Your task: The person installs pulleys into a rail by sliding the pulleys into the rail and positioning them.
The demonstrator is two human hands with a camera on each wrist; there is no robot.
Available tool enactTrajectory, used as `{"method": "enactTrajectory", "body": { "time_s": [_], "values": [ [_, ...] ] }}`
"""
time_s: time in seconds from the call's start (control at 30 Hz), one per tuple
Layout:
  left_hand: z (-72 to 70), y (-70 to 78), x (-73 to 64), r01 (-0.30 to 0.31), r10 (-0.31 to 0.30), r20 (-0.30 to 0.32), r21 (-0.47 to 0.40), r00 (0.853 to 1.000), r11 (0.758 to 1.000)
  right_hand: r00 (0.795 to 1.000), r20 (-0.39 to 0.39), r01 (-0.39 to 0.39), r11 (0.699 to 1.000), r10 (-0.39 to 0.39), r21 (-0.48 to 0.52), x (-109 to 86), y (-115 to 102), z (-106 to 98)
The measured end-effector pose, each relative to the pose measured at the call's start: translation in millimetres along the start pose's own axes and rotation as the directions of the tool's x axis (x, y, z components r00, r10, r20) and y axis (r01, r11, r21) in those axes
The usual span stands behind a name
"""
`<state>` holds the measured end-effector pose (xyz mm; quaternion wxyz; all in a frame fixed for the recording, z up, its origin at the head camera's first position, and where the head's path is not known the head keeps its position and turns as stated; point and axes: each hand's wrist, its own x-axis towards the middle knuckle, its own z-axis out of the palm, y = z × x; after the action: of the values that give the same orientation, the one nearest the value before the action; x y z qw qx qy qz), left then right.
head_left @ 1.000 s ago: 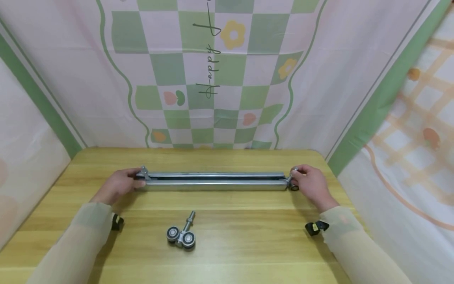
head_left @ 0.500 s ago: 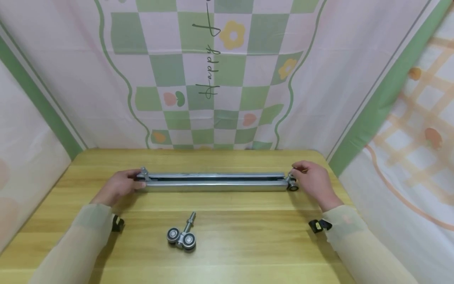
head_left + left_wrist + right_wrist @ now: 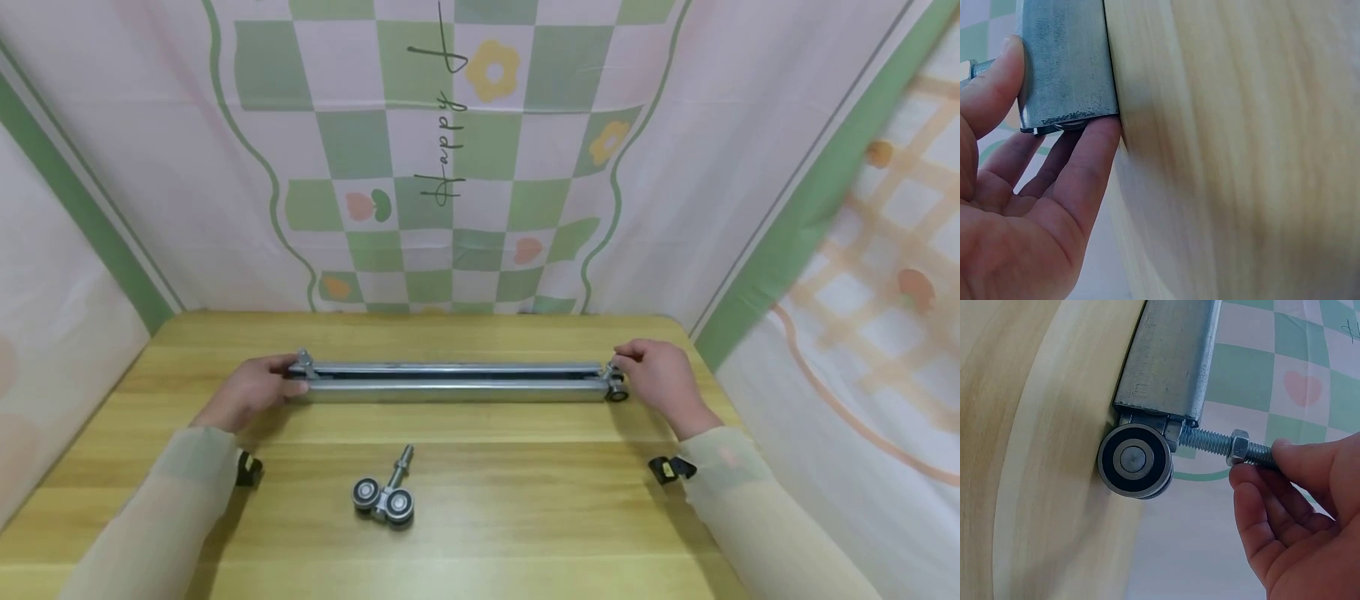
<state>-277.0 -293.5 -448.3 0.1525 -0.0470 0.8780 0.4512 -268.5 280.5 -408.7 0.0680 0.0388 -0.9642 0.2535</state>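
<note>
A long silver metal rail [image 3: 457, 392], its slot facing up, lies across the table. My left hand [image 3: 255, 390] holds its left end, the thumb [image 3: 1007, 81] against the slotted side and fingers at the end face. Beside that thumb a bolt [image 3: 305, 363] stands up from the slot. At the other end, my right hand [image 3: 662, 382] pinches the threaded bolt [image 3: 1210, 441] of a roller trolley. One pair of that trolley's wheels [image 3: 1134, 459] sits just outside the rail; its other part is hidden inside the end.
A second roller trolley [image 3: 386, 502] lies loose on the wooden table [image 3: 517, 500], in front of the rail. Behind the table hangs a green-and-white checked cloth [image 3: 487, 150], with more cloth at both sides.
My right hand has shifted slightly left, bringing the trolley closer against the rail's right end and its bolt more upright. The left hand and the loose trolley stay put.
</note>
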Motion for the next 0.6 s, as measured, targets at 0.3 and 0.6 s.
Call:
{"method": "enactTrajectory", "body": {
  "time_s": [0.3,0.6],
  "values": [
    [0.1,-1.7,2.3,0.007,-0.007,0.001,0.013,1.0,1.0,0.999,-0.006,0.049,0.999,-0.049,0.01,2.4,4.8,2.5],
    [-1.0,-0.7,0.0,0.003,-0.003,0.002,-0.018,1.0,1.0,0.999,0.006,0.048,0.999,-0.048,0.014,2.9,1.5,1.9]
  ]
}}
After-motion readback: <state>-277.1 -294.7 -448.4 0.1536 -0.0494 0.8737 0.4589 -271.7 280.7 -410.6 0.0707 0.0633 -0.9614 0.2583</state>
